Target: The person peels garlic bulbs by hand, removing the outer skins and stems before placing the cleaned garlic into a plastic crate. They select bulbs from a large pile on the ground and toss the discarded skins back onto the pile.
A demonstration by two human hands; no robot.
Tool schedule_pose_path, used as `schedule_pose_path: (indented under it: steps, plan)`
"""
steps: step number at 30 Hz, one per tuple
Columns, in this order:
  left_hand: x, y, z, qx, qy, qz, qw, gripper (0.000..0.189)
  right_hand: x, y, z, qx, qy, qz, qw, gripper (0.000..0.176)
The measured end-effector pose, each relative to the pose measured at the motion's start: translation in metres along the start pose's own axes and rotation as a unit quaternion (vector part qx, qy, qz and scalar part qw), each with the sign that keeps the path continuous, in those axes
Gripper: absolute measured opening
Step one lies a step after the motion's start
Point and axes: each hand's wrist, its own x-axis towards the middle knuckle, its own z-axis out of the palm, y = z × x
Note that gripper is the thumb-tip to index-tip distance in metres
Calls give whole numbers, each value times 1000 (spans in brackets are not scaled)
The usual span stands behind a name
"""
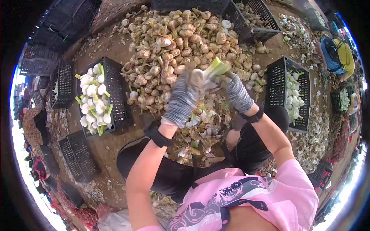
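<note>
My left hand (183,98), in a grey striped knit glove, is closed around a garlic bulb (197,77); motion blurs its fingers. The bulb's thick pale-green stem (217,67) points up and to the right. Close beside the stem, my right hand (237,92) in a matching glove has its fingers curled in. Pale loose skin shows between the two hands, but what the right fingers grip is hidden. Beyond both hands lies a big heap of unpeeled garlic (165,54) with brownish skins. Under them are scattered peels (200,131).
At left, a black crate (117,96) holds clean white bulbs (94,100). Another crate (276,86) with peeled garlic stands at right. A black crate (260,32) sits behind the heap, and one (79,156) lies lower left. Peels (314,138) cover the ground at right.
</note>
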Motion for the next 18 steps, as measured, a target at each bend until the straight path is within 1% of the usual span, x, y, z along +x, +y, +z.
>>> schedule_pose_path:
  steps: [1, 2, 3, 4, 5, 6, 7, 8, 9, 10, 11, 12, 13, 14, 15, 16, 17, 18]
  plan:
    - [-7, 0, 8, 47, -24, 83, 995, 39, -1, -4, 2, 57, 14, 68, 996, 25]
    - [-1, -2, 11, 12, -39, 144, 989, 39, -3, -4, 2, 42, 2, 54, 998, 25]
    - [0, -3, 7, 12, -40, 142, 989, 39, -3, -5, 2, 42, 3, 55, 998, 25]
    - [2, -3, -2, -35, -89, 46, 994, 38, -2, -6, 1, 169, -1, 130, 977, 24]
    - [3, 2, -8, -81, -137, -50, 986, 37, -1, -6, -1, 291, -5, 200, 935, 24]
    - [2, 6, -9, -112, -163, -55, 979, 35, -3, 9, -5, 56, -22, 44, 997, 22]
    - [1, 12, -10, -111, -165, -54, 978, 35, -8, 20, -3, 55, -20, 44, 997, 22]
    - [-3, 19, -10, -162, -173, -113, 965, 35, -10, 21, -1, 323, 29, 152, 934, 21]
    - [-4, 22, -11, -212, -179, -171, 945, 35, -11, 20, 0, 563, 74, 245, 786, 20]
    - [1, 18, -14, -231, -200, -164, 938, 32, -13, 18, 0, 423, 55, 170, 888, 18]
    - [7, 11, -15, -230, -200, -165, 938, 32, -9, 14, -4, 424, 57, 170, 888, 18]
    - [12, 6, -14, -50, -148, -18, 987, 31, -4, 11, -10, 224, 17, 77, 971, 18]
    - [16, 0, -15, 131, -88, 130, 979, 31, -1, 10, -13, 11, -23, -19, 1000, 18]
    - [12, 12, -16, 268, -68, 145, 950, 29, 0, 9, -11, 84, -31, -29, 996, 23]
    - [13, 11, -15, 269, -68, 146, 950, 29, -2, 2, -6, 84, -30, -30, 996, 23]
    - [14, 8, -13, 189, -68, 147, 969, 27, -5, -9, 2, 151, 31, 33, 987, 26]
    - [14, 7, -10, 108, -69, 148, 981, 25, -7, -15, 6, 217, 92, 96, 967, 28]
    - [13, 7, -8, -31, -67, 82, 994, 20, -9, -4, 8, 116, 95, 38, 988, 33]
